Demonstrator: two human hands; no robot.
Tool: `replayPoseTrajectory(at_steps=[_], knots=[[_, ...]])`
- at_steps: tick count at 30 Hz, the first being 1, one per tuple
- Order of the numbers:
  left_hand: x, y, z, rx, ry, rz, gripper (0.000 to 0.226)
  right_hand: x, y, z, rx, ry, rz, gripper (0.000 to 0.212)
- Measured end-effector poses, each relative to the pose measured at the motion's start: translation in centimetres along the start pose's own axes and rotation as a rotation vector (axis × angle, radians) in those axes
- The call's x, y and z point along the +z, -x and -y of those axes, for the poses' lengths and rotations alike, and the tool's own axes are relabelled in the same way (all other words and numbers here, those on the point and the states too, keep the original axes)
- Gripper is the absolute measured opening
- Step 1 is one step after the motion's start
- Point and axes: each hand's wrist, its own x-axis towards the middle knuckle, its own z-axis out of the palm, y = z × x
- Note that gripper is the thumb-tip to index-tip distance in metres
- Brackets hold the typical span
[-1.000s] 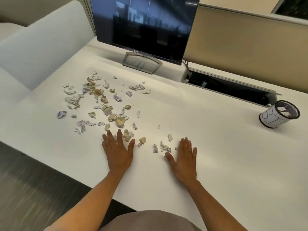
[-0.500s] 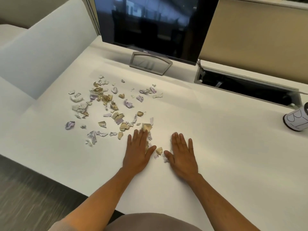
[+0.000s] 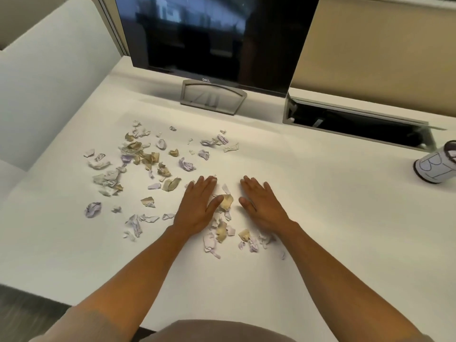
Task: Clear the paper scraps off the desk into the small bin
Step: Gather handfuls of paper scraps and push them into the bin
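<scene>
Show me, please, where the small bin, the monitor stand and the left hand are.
small bin (image 3: 431, 169): head view, on its white side wall.
monitor stand (image 3: 212, 97): head view, middle of base.
left hand (image 3: 197, 208): head view, back of hand.

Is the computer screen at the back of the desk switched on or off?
Off, it seems: the monitor is dark, showing only dim reflections of the room, with no picture or glow.
</scene>
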Motion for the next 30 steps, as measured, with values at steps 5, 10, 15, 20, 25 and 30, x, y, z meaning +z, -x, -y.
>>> replayPoseTrajectory(at_steps=[5,10,15,20,25,30], knots=[[1.0,1.2,-1.2,0.184,0.097,0.128,0.073,0.6,0.6,1.1,-0.13,0.111,0.088,0.054],[1.3,3.6,-1.8,0.222,0.203,0.149,0.068,1.0,3.6,1.1,-0.154,0.081,0.133,0.064],[1.1,5.5,-2.3,0.214,0.307,0.165,0.057,0.7,6.3,1.6,-0.14,0.009,0.153,0.069],[-0.9,6.2,-2.3,0.182,0.287,-0.027,0.055,-0.7,8.6,0.8,0.063,-0.237,-0.061,0.051],[-0.9,8.9,-1.2,0.015,0.148,0.074,0.097,1.0,11.7,-0.4,0.267,-0.121,-0.082,0.086],[1.1,10.1,-2.3,0.006,-0.119,0.162,0.116,3.9,11.2,2.0,0.303,0.062,-0.023,0.089]])
